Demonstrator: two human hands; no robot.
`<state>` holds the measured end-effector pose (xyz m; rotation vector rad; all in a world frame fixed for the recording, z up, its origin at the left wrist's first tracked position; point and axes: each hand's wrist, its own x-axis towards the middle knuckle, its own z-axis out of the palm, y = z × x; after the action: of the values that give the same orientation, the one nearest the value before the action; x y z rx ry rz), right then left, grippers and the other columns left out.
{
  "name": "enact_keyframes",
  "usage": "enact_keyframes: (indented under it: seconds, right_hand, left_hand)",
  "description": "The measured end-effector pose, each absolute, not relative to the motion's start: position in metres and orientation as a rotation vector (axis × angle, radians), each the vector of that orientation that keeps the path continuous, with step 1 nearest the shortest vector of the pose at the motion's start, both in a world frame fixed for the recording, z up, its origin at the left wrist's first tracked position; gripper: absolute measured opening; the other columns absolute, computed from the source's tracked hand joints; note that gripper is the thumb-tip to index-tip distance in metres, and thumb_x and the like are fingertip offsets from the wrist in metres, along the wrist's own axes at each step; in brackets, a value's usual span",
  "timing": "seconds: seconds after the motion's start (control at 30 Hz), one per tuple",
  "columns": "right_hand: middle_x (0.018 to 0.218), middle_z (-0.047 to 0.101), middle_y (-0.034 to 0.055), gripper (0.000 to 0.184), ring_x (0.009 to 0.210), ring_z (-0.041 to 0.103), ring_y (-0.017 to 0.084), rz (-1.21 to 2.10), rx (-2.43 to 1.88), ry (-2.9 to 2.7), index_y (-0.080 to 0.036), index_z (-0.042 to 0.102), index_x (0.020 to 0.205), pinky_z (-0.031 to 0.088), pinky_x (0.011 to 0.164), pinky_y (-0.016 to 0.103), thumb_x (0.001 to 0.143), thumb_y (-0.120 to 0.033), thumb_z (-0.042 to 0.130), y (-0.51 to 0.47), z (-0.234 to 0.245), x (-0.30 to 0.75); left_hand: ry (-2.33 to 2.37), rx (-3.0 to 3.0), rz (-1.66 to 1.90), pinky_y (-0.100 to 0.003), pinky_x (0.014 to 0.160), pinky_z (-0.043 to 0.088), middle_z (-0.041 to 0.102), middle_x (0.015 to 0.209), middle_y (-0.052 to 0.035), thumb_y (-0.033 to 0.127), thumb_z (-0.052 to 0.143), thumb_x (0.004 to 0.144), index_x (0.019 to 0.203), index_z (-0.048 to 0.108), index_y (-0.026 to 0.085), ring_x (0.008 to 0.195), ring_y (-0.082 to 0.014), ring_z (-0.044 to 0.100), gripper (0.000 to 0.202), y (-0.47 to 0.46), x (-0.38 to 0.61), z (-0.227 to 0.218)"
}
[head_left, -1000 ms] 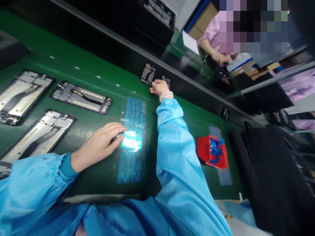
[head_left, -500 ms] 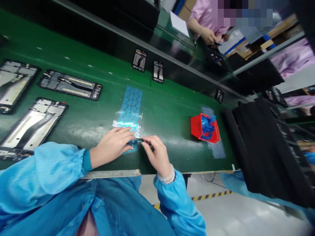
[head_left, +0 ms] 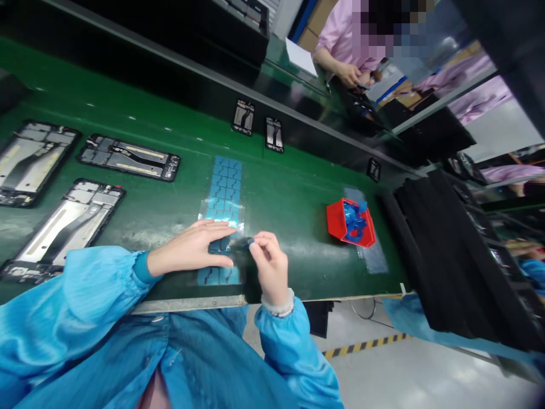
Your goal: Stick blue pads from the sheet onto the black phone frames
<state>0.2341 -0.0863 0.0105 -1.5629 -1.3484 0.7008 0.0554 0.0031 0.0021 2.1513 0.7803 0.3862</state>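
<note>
The blue sheet, glossy and divided into stepped-edged pieces, lies flat on the smooth green bench. Over the sheet, the left hand has its thumb spread from its fingers; just right of the sheet, the right hand pinches a small dark-blue piece between its fingers.

Dk. pc. in R hand too blurry for ID
</note>
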Motion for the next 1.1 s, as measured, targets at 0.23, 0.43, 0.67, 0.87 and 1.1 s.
enact_keyframes:
  seconds: [0.23, 0.43, 0.67, 0.87, 1.1]
  right_hand:
    - [0.065, 0.06, -0.0016, 0.025, 0.063, 0.05, 0.011, 1.462, -1.463, -0.947, -0.018, 0.065, 0.065, 0.042, 0.065, 0.026, 0.064, -0.042, 0.073, -0.066, 0.026, 0.227]
    - [0.057, 0.059, -0.0026, 0.025, 0.056, 0.047, 0.008, 1.444, -1.449, -0.87, -0.017, 0.066, 0.06, 0.042, 0.06, 0.023, 0.06, -0.04, 0.075, -0.057, 0.032, 0.218]
    - [0.071, 0.06, -0.0028, 0.027, 0.058, 0.05, 0.007, 1.237, -1.408, -0.818, -0.02, 0.066, 0.087, 0.046, 0.058, 0.022, 0.064, -0.032, 0.071, -0.054, 0.029, 0.203]
    - [0.06, 0.056, -0.0027, 0.017, 0.05, 0.047, 0.008, 1.24, -1.479, -0.91, -0.018, 0.06, 0.071, 0.043, 0.051, 0.022, 0.067, -0.034, 0.066, -0.055, 0.022, 0.181]
    - [0.062, 0.06, -0.0019, 0.011, 0.059, 0.058, 0.013, 0.831, -1.797, -1.24, -0.019, 0.057, 0.079, 0.049, 0.062, 0.026, 0.077, -0.029, 0.054, 0.062, 0.046, 0.248]
  left_hand:
    - [0.778, 1.626, 0.704, -0.029, 0.083, 0.05, 0.074, 0.087, -0.0035, 0.035, 0.058, 0.081, 0.083, 0.076, 0.021, 0.086, -0.0189, 0.065, 0.023, -0.002, 0.06, 0.013]
    - [0.87, 1.45, 0.674, -0.026, 0.065, 0.051, 0.072, 0.083, -0.0036, 0.034, 0.059, 0.077, 0.058, 0.069, 0.019, 0.07, -0.0154, 0.063, 0.026, -0.003, 0.058, 0.017]
    - [1.094, 1.469, 0.92, -0.024, 0.066, 0.047, 0.067, 0.08, -0.0028, 0.037, 0.052, 0.084, 0.077, 0.069, 0.017, 0.068, -0.014, 0.058, 0.027, -0.007, 0.06, 0.02]
    - [1.194, 1.419, 0.936, -0.026, 0.069, 0.049, 0.066, 0.077, -0.0027, 0.042, 0.048, 0.085, 0.077, 0.066, 0.018, 0.07, -0.0162, 0.059, 0.032, -0.006, 0.055, 0.023]
    - [1.144, 1.339, 1.038, -0.033, 0.077, 0.053, 0.041, 0.14, -0.0099, 0.042, 0.039, 0.092, 0.145, 0.026, 0.029, 0.102, -0.0212, 0.058, 0.055, 0.001, 0.046, 0.009]
